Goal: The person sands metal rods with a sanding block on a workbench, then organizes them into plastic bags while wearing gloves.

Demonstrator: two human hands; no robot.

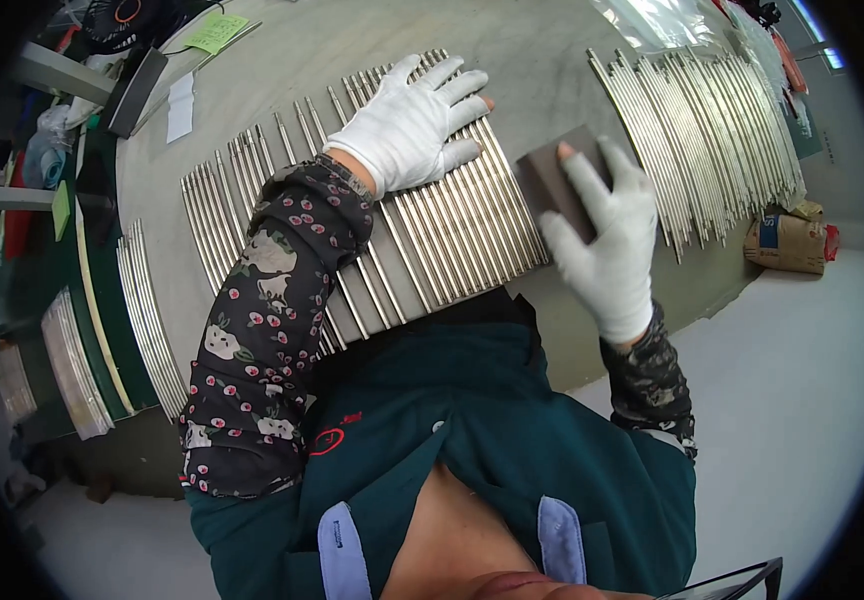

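Nearest, right hand (607,235) in white cotton glove grips a brown rectangular sanding block (552,180), pressed on the right end of a row of thin silver metal rods (432,240). Left hand (414,125), gloved, lies flat, fingers spread, on the rods. Farther right: 1 second rod bundle (712,130).

My left hand (414,122) lies flat on the row of rods (422,235) spread across the table (542,60) just before me. My right hand (607,235) holds the block (550,180) at that row's right end. Second rod batch (702,130) far right; third bundle (147,315) near left edge. Paper slips (214,30) far left.
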